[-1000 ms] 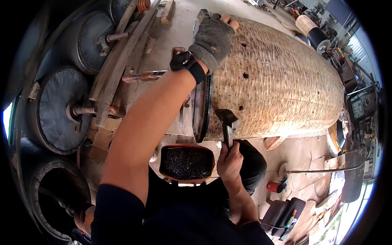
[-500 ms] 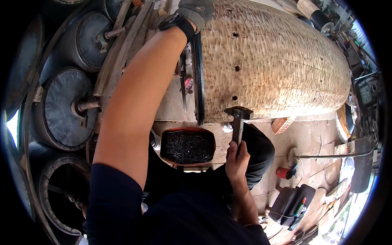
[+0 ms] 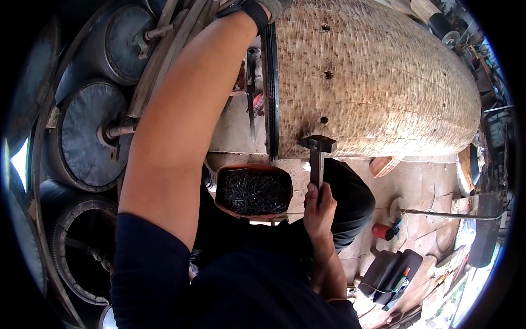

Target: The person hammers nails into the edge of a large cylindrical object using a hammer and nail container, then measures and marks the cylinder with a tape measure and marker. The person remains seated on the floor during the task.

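Observation:
A hammer (image 3: 316, 164) stands upright in my right hand (image 3: 320, 211), its fingers wrapped round the handle. Its dark head overlaps the near lower edge of a large wooden drum (image 3: 383, 77), whose pale surface is densely marked with short dark flecks and has a few dark holes. At the top edge my left hand (image 3: 276, 10), in a grey glove with a dark band at the wrist, is mostly cut off beside the drum's far left end; its fingers are hidden. A black rim (image 3: 271, 93) runs along the drum's left end. Below it sits an orange-brown container (image 3: 283, 213) full of dark nails (image 3: 251, 189).
Several metal-ended cylinders (image 3: 93, 137) line the left side, with long wooden boards (image 3: 159, 71) beside them. At the right are a wooden block (image 3: 382, 166), a red can (image 3: 382, 231), a metal rod (image 3: 449, 214) and a dark case (image 3: 386, 277) on the tiled floor.
My left hand has gone farther toward the top edge, mostly out of view. The drum and container appear slightly higher in the picture. My right hand still holds the hammer near the drum's edge.

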Demonstrator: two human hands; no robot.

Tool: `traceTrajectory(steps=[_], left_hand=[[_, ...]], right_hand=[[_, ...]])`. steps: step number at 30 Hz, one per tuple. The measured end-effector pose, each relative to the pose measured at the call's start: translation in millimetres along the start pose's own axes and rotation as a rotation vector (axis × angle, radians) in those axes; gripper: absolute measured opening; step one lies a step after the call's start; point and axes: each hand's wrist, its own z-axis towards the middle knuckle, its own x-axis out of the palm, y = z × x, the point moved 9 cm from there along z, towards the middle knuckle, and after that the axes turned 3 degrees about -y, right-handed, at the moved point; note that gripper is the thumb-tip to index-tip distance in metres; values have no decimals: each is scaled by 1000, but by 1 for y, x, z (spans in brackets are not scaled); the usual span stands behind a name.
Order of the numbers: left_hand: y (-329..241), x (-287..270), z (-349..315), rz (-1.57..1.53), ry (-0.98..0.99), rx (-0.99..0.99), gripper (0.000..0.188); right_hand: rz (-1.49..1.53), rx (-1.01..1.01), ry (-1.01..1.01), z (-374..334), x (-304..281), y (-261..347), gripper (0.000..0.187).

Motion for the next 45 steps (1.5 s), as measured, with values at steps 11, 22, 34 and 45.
traceTrajectory(steps=[11, 22, 34, 45], left_hand=[[0, 9, -1, 19, -8, -39, 20], [18, -58, -26, -116, -90, -40, 18], [-49, -175, -337, -752, 137, -206, 23], [-97, -177, -398, -883, 459, -256, 41]], right_hand=[[-67, -28, -47, -5, -3, 0, 29], [-42, 36, 15, -25, 5, -11, 33], [-179, -69, 49, -40, 5, 17, 19], [-331, -216, 39, -41, 7, 23, 25]])
